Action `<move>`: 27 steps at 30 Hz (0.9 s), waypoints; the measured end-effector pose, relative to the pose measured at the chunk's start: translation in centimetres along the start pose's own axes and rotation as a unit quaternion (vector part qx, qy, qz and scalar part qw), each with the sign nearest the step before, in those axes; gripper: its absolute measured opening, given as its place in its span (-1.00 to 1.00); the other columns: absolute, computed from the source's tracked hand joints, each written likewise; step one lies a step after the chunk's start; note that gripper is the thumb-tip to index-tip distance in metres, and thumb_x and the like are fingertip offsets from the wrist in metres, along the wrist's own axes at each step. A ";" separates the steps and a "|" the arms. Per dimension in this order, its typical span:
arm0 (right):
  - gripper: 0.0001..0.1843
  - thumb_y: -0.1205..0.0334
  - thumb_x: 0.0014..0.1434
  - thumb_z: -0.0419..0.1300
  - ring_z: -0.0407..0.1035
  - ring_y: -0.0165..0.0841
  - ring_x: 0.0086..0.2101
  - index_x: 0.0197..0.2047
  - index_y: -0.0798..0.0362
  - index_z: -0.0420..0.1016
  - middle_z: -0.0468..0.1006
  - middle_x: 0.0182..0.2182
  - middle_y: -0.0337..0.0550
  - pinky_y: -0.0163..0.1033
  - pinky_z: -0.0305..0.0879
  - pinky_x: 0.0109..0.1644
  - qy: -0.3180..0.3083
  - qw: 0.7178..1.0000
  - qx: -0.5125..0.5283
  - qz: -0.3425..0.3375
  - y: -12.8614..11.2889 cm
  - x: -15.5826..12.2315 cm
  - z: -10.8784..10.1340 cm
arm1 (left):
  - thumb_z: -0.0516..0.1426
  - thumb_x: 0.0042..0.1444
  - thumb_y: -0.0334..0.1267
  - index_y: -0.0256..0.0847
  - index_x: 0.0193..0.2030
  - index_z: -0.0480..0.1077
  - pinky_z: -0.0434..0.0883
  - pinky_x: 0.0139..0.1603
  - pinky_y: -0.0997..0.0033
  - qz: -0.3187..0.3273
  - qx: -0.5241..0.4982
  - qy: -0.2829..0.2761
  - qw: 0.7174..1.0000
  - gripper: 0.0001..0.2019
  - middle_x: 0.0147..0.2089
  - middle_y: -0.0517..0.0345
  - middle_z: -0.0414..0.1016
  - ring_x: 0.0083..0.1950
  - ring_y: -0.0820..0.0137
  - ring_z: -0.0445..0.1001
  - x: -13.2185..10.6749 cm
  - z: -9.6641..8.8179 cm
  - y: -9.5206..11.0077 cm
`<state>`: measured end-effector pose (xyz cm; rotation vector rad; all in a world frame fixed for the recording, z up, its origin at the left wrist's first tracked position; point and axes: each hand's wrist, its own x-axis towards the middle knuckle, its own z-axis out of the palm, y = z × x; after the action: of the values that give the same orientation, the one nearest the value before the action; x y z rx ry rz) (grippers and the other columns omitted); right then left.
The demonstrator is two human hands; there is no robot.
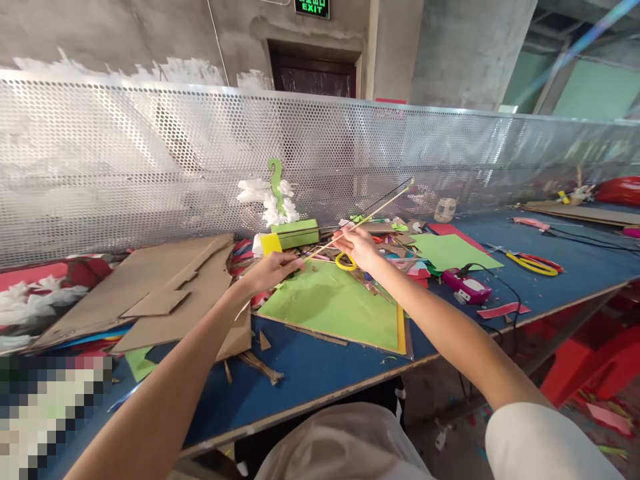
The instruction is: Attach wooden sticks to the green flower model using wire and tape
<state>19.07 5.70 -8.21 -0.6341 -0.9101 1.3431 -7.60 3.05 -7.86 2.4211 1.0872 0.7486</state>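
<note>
My left hand [273,269] is closed in a pinch on the near end of a long thin wooden stick [380,208]. The stick slants up to the right, toward the mesh panel. My right hand [357,245] grips the same stick farther along, with yellow-handled scissors [345,262] hanging from its fingers. Both hands hover over a green sheet on cardboard [335,303] lying on the blue table [300,373]. A green and yellow box [290,237] sits just behind the left hand.
Brown cardboard pieces [165,293] lie at the left. A perforated metal panel [150,153] backs the table. A pink glue gun [465,285] with its cord, a green sheet [453,250], scissors with yellow and red handles [537,263] and paper scraps lie at the right. Red stools [595,360] stand beyond the table edge.
</note>
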 end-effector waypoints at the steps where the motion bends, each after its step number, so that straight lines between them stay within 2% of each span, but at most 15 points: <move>1: -0.79 0.41 0.34 0.29 0.63 -0.38 -0.35 -0.32 0.01 0.41 0.69 -0.40 -0.21 -0.15 0.62 0.04 0.003 1.000 0.001 -0.001 0.1 0.1 -0.1 | 0.06 0.29 0.18 -0.28 -0.18 0.62 0.13 -0.47 0.46 0.001 -0.003 0.001 1.000 -0.47 -0.45 0.17 0.40 -0.48 0.47 0.18 0.0 0.0 0.1; 7: -0.81 0.42 0.35 0.26 0.62 -0.41 -0.35 -0.29 0.00 0.41 0.69 -0.40 -0.25 -0.19 0.64 0.00 0.018 1.000 0.003 -0.002 -0.1 0.5 -0.4 | 0.03 0.33 0.15 -0.30 -0.19 0.60 0.08 -0.50 0.48 0.003 -0.008 0.009 1.000 -0.47 -0.53 0.27 0.19 -0.51 0.48 0.08 0.1 0.3 0.6; 11: -0.80 0.43 0.38 0.20 0.61 -0.43 -0.37 -0.29 -0.01 0.41 0.69 -0.41 -0.25 -0.29 0.64 -0.10 0.017 1.000 0.008 -0.007 -0.5 0.1 -0.5 | 0.06 0.34 0.13 -0.30 -0.24 0.57 0.18 -0.42 0.48 0.035 -0.002 0.019 0.999 -0.50 -0.46 0.20 0.33 -0.44 0.46 0.21 -0.1 0.6 1.4; 14: -0.81 0.42 0.35 0.25 0.61 -0.41 -0.38 -0.29 -0.01 0.41 0.69 -0.41 -0.25 -0.29 0.63 -0.14 0.017 1.000 0.015 -0.005 -0.6 0.0 -0.5 | 0.04 0.37 0.09 -0.29 -0.26 0.55 0.17 -0.42 0.49 0.041 0.014 0.024 0.999 -0.53 -0.44 0.19 0.37 -0.45 0.48 0.20 -0.1 0.8 1.8; 18: -0.83 0.33 0.36 0.29 0.62 -0.38 -0.35 -0.25 -0.03 0.38 0.69 -0.40 -0.24 -0.23 0.64 -0.13 0.038 0.999 0.036 -0.010 -1.3 0.7 -1.0 | 0.07 0.37 0.09 -0.28 -0.29 0.53 0.23 -0.39 0.49 0.053 0.019 0.008 0.998 -0.54 -0.40 0.14 0.47 -0.42 0.46 0.28 -0.2 -0.1 1.0; 22: -0.87 0.16 0.48 0.15 0.64 -0.36 -0.29 -0.16 -0.05 0.33 0.68 -0.34 -0.22 -0.16 0.64 -0.08 0.111 0.990 0.071 -0.055 -3.6 2.0 -3.6 | 0.13 0.31 0.11 -0.26 -0.37 0.50 0.32 -0.32 0.47 0.030 -0.012 -0.019 0.999 -0.54 -0.40 0.10 0.50 -0.37 0.41 0.38 -0.8 -2.3 -0.3; 27: -0.92 0.24 0.48 0.12 0.60 -0.48 -0.35 -0.15 -0.08 0.33 0.62 -0.38 -0.33 -0.29 0.61 -0.08 0.252 0.953 0.082 -0.149 -7.1 3.7 -9.0 | 0.16 0.26 0.10 -0.25 -0.48 0.43 0.25 -0.39 0.46 0.006 -0.028 -0.064 0.998 -0.54 -0.52 0.18 0.34 -0.45 0.46 0.27 -1.5 -4.0 -1.6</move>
<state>30.37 9.29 -6.33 -0.6421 -0.4496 0.9108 -11.75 3.40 -6.07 2.3943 0.9892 0.6113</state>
